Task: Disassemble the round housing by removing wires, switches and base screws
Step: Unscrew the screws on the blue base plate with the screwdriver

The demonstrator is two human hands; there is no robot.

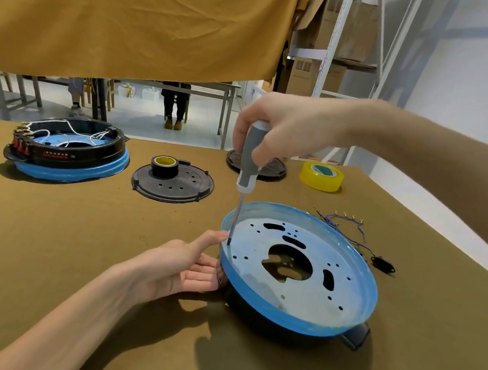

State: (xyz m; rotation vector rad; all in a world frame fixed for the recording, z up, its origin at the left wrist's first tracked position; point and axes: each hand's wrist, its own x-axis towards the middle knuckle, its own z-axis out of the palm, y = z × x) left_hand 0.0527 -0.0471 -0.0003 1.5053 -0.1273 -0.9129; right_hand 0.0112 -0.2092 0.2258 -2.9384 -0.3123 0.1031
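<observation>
A round housing (314, 300) with a blue-filmed metal plate on a black base lies tilted at the table's right front. My right hand (278, 126) grips the grey and white handle of a screwdriver (248, 169), held upright, its tip on the plate near the left rim. My left hand (189, 269) holds the housing's left edge, thumb against the rim, fingers tucked under the black base. Loose wires (346, 224) with a black switch (383, 263) lie just behind the housing.
A second housing (70, 152) with wires and red switches stands at the far left. A black perforated disc (177, 188) carries a roll of black tape (164, 165). Another black disc (274, 167) and yellow tape (321, 176) lie at the far edge. A mustard cloth (137, 5) hangs ahead.
</observation>
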